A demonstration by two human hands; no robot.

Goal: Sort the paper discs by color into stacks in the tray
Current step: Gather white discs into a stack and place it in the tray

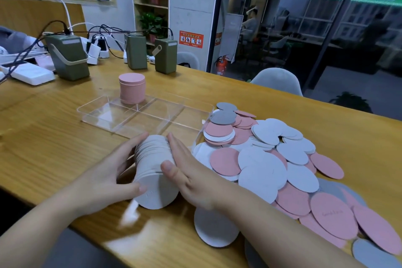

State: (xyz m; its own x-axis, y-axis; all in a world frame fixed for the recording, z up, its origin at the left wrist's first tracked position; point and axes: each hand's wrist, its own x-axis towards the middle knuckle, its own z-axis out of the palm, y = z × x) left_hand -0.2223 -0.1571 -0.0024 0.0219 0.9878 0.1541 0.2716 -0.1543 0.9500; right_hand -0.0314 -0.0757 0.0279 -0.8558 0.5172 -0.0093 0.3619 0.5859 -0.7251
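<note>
Wooden table [65,148] — white disc stack [153,172], matte, round, on its side, pressed between flat left hand [108,176] and right hand [187,169]; clear tray [104,113] at 12 o'clock.

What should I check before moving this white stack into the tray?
1. Grip: left hand and right hand press the white stack from both sides: ok.
2. Stack alignment: edges uneven, discs fanned: not ok.
3. Free compartment in the clear tray: near ones bare: ok.
4. Pink stack upright in a far compartment, out of the way: ok.
5. Stray white disc lies at the table edge, outside the stack: not ok.
</note>
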